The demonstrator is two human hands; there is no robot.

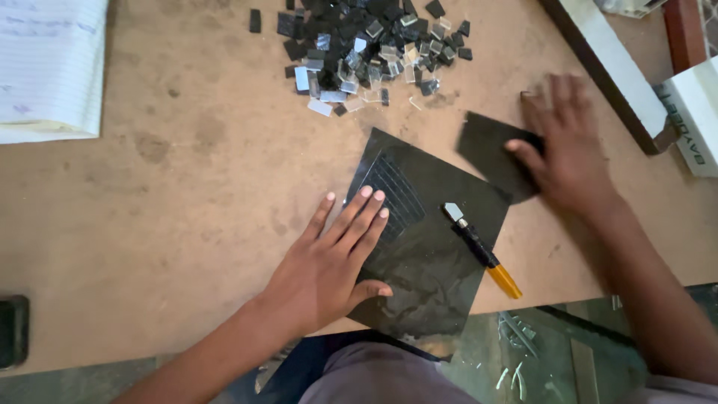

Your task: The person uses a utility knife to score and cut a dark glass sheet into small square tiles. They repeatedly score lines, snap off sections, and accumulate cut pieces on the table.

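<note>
The left hand (329,262) lies flat, palm down, fingers (364,213) straight, held close together and pointing up and away from the body, thumb spread out to the right. The left forearm runs back toward the lower left. The right hand (565,142), motion-blurred, reaches forward palm down, fingers spread, its forearm extending from the lower right.

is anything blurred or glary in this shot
Head view: the right hand is smeared by motion blur on a small dark sheet; the left hand is sharp, flat on the large dark sheet, which shows mottled reflections.
</note>
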